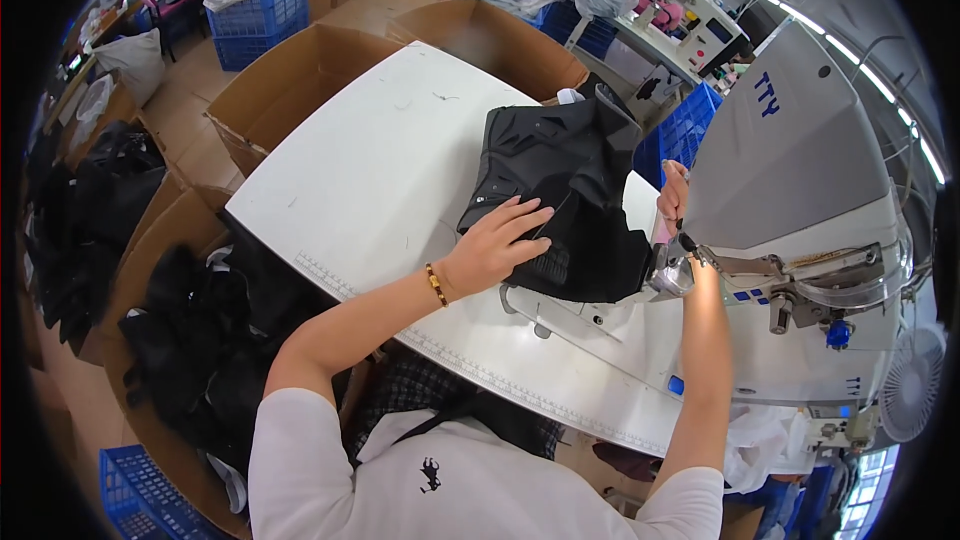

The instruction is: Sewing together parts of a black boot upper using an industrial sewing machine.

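Note:
A black garment (560, 150) with small metal snaps lies bunched on the white sewing table (350, 170). Its right-hand edge reaches the needle area of a grey and white industrial sewing machine (790, 130). My left hand (500, 245) rests on the garment with the fingers stretched and spread, a beaded bracelet (437, 285) round its wrist. Past the needle area, my right hand (674, 194) is raised beside the machine head with its fingers curled together. Whatever they may pinch is too small or hidden to name.
Cardboard boxes (235, 120) stand against the table's far edges. At the left, another box (130, 340) holds black garments (190, 350). A blue crate (690, 125) is behind the machine, and a small white fan (912, 385) sits at the far right. A ruler strip (440, 348) follows the near edge.

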Demonstrator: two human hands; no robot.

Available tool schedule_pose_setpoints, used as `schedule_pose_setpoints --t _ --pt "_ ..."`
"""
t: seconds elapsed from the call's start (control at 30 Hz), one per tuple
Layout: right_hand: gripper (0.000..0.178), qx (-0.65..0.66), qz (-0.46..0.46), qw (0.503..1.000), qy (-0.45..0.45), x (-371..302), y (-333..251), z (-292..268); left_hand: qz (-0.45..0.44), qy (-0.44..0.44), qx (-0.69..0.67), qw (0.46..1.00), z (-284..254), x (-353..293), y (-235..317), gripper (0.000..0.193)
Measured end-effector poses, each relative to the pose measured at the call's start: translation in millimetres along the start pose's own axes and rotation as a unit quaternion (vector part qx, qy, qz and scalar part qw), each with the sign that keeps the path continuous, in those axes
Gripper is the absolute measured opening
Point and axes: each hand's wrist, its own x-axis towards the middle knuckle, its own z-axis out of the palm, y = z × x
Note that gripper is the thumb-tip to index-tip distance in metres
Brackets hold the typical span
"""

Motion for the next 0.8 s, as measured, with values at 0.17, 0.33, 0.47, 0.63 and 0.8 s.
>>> schedule_pose_setpoints --t 0.17,0.33,0.47,0.63,0.8 --pt "0.037 -0.121 0.014 0.992 -0.02 1 7 14 -0.009 -0.004 0.007 1.0 -7 -7 -1 0.027" --pt "0.031 -0.154 0.062 0.984 -0.06 -2 -10 23 0.008 0.008 -0.017 1.0 6 5 2 0.027" --pt "0.035 -0.438 0.032 0.893 0.096 -4 14 99 -0.003 -0.006 -0.01 1.0 -2 -5 0 0.028" --pt "0.033 -0.386 0.026 0.922 -0.03 -2 11 97 0.005 -0.005 -0.017 1.0 3 -1 0 0.028" --pt "0.029 -0.447 0.02 0.891 0.08 -1 17 108 -0.007 0.009 -0.012 1.0 2 0 2 0.028"
